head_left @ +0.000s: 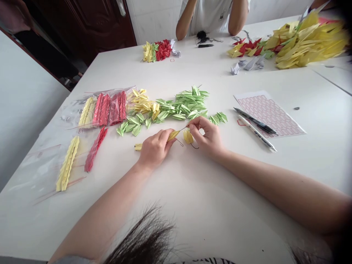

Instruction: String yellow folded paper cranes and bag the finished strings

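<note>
My left hand (155, 149) is closed around a folded yellow paper piece (173, 135), whose tip sticks out between thumb and fingers. A thin dark thread (183, 128) runs from that tip to my right hand (206, 135), which pinches it between thumb and fingertips. Just below the right fingers is another small yellow paper piece (188, 137) with a dark thread end beside it. A small thin hook-like end (180, 143) shows near my left thumb. More yellow paper (138, 147) pokes out behind my left hand. Folded green paper pieces (192, 102) lie heaped just beyond both hands.
Left of the hands, clear plastic bags hold red paper strips (104, 109) and yellow strips (68, 163). A black pen (255, 121), a white pen (257, 132) and a label sheet (271, 113) lie right. Across the table sits another person (211, 18), near yellow paper piles (305, 44).
</note>
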The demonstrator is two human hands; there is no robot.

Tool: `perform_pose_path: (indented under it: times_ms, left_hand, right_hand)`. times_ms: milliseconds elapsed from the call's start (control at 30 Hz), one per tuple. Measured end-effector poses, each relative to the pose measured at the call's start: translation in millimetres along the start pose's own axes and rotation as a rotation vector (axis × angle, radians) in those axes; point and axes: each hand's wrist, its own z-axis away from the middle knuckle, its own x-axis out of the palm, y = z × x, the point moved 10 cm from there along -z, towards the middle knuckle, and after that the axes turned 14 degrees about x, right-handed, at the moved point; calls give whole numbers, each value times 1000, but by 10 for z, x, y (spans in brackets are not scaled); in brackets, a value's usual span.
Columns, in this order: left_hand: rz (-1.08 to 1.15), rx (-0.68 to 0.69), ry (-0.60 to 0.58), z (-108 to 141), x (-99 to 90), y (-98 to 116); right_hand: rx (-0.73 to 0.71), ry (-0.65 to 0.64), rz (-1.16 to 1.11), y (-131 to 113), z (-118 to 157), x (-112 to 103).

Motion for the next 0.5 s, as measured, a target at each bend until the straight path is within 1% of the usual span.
perform_pose_path:
  times_ms: [67,167,300,433,500]
  left_hand:
    - [-4,3,5,-4,-10,10]
    - [-16,15,26,-12,-37,30]
    - [-32,45,67,-23,-79,62]
    - [-30,54,74,-26,-82,69]
    - [-33,47,80,-24,-89,60]
  right_hand:
    - [-25,13,-9,-21,17,-12]
    - [-37,-26,7,-29,30,36]
    - [-53,40,-3,-32,22,-26]
    - [-66,9,18,-23,5,11]
    - [-70,30,16,-21,3,-11]
